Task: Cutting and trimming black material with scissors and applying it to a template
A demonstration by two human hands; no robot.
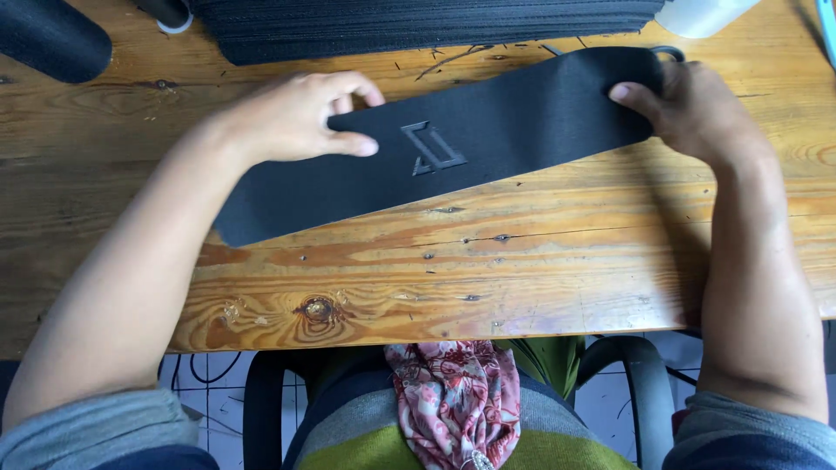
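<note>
A long black fabric strip (488, 139) with a raised angular emblem (433, 150) lies slanted across a wooden table (522, 270). My left hand (300, 117) rests on the strip's left half, its fingers curled over the upper edge and the thumb pressing on top. At the strip's right end my right hand (697, 109) grips the fabric, thumb on the upper face. The strip's lower left end lies partly under my left forearm.
A stack of black fabric pieces (418, 26) lies at the table's far edge. A dark roll (52, 39) sits far left, a white object (705, 16) far right. Below the table's near edge are my lap, a patterned cloth (453, 400) and chair arms.
</note>
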